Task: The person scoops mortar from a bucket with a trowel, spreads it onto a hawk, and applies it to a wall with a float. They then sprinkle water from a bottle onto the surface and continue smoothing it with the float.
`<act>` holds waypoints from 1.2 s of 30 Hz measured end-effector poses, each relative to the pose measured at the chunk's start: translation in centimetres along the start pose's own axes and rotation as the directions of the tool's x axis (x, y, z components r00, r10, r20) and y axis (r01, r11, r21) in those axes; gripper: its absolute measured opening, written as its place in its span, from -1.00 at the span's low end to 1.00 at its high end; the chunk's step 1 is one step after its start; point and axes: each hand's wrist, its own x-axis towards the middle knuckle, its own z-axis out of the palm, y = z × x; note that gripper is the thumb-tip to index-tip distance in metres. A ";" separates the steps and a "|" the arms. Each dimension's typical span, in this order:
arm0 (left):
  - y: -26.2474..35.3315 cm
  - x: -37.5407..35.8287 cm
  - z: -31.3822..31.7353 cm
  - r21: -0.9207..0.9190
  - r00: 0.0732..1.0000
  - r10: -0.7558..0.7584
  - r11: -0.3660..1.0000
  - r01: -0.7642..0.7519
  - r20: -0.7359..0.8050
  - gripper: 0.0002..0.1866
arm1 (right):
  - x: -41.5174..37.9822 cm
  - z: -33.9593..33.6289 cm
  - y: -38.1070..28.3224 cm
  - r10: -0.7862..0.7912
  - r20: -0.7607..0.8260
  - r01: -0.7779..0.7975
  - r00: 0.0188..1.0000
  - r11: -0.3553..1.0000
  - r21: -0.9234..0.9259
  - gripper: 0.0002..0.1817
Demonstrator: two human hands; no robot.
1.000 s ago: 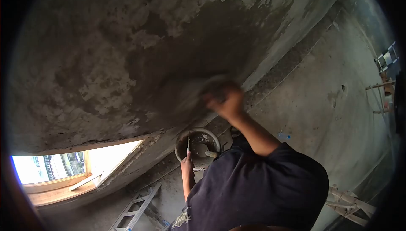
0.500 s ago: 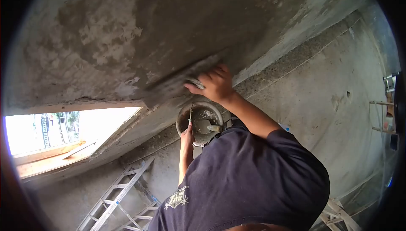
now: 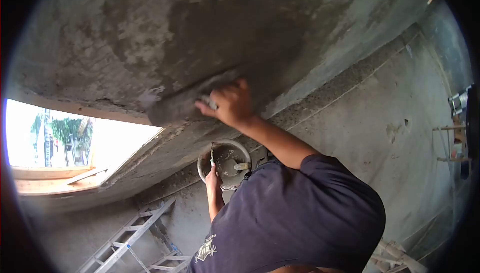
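Note:
My right hand point(image 3: 232, 103) is closed around the grip of a long plastering trowel point(image 3: 180, 98), whose blade lies against the damp grey plaster point(image 3: 225, 28) above the window opening. Both are slightly blurred. Lower down, my left hand point(image 3: 212, 179) is wrapped around a slim tool point(image 3: 212, 156) with a pale handle; its kind is hard to make out. It points up over the left side of a round bucket point(image 3: 245, 148). Inside the bucket are grey mortar and another tool with a stubby, light handle point(image 3: 242, 166).
A window opening point(image 3: 55, 148) with wooden framing lies at the left. An aluminium ladder point(image 3: 127, 238) stands below it at lower left. Wooden poles point(image 3: 395, 255) show at lower right. A bare cement wall point(image 3: 360, 118) spreads across the right.
My right hand and the trowel have slid left along the plaster, towards the window corner. The bucket and my left hand appear lower and a little further left as the view shifts.

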 end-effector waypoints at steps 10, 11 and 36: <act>-3.5 -2.2 -2.9 0.008 0.998 0.039 0.999 -0.039 -0.053 -0.51 | 11.0 -11.4 10.4 0.622 -0.499 -0.607 0.603 0.764 0.218 -0.52; -3.8 -2.2 -3.0 -0.003 0.997 0.040 0.999 -0.041 -0.060 -0.51 | 10.5 -9.6 9.8 0.541 -0.522 -0.557 0.659 0.818 0.145 -0.52; -22.3 -11.2 -11.1 -0.056 0.990 0.108 0.993 -0.103 0.090 -0.56 | -33.5 -35.0 0.0 0.870 0.220 -0.674 0.442 0.160 0.722 -0.58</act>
